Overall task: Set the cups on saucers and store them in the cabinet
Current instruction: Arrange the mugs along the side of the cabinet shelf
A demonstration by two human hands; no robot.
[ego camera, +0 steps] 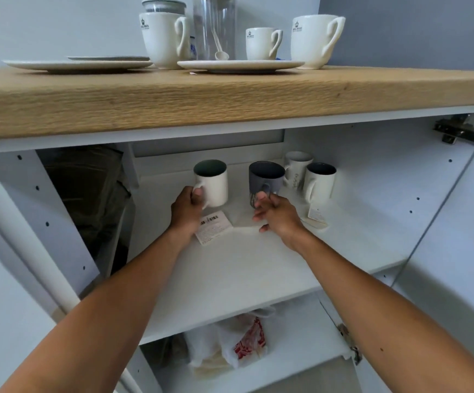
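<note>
In the open cabinet, my left hand (186, 211) grips the handle of a white mug with a dark inside (214, 182), which stands on the white shelf (258, 265). My right hand (278, 215) is at the handle of a grey mug (267, 177), fingers spread and only loosely touching it. Two more mugs (319, 182) (296, 165) stand behind on the right. On the wooden countertop (202, 95) above stand three white cups (163, 38) (261, 42) (313, 39) and white saucers (77, 64) (240, 65).
A glass jar (214, 24) with a small spoon (220, 52) stands between the cups. A barcode label card (213, 226) lies on the shelf under my left wrist. A plastic bag (238, 341) sits on the lower shelf. The door hinge (457, 131) is at upper right.
</note>
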